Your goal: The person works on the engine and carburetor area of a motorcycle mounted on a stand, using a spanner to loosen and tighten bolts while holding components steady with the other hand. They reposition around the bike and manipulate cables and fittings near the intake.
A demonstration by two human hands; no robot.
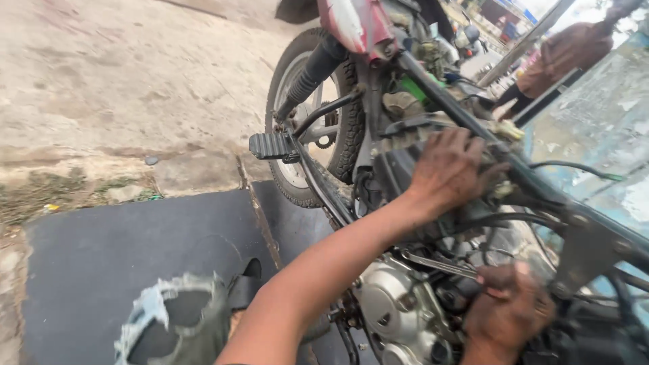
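A stripped motorcycle stands before me, its black frame tube (466, 115) running from upper left to lower right. My left hand (449, 172) reaches up and closes on a grimy part just under that tube. My right hand (510, 311), dark with grease, is lower right beside the engine. It grips a flat metal spanner (436, 263) that points left above the silver engine cover (392, 304). What the spanner's far end sits on is hidden among hoses and cables.
The wheel (297, 122) and a ribbed footpeg (270, 145) stick out to the left. A dark slab (122, 257) lies under the bike, with my torn trouser knee (176, 324) over it. Another person (568, 51) stands at the top right by a blue wall (608, 115).
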